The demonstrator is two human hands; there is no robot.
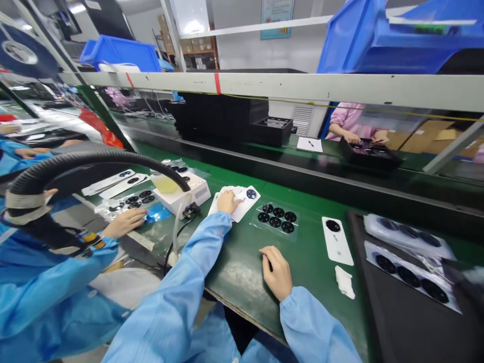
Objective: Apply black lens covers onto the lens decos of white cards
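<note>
My left hand [228, 201] reaches across a small fan of white phone back covers [247, 205]; its fingers bend onto the top ones, and the thumb lies along a cover with a dark round camera ring. Closer to me, my right hand [278, 272] rests on the green tabletop with its fingers loosely curled in, and nothing shows in it. Between and beyond my hands lies a clear film sheet [293, 238] with several black round lens covers [276, 222]. Right of that sheet, a single white back cover [338, 242] with a black ring lies flat.
A crumpled white wipe [345, 282] lies near a black tray [397, 322] holding packed strips of black discs [408, 276]. To the left are a white box [192, 192], a ribbed black hose [94, 157] and a co-worker's hand [126, 222]. A shelf rail [272, 85] crosses above.
</note>
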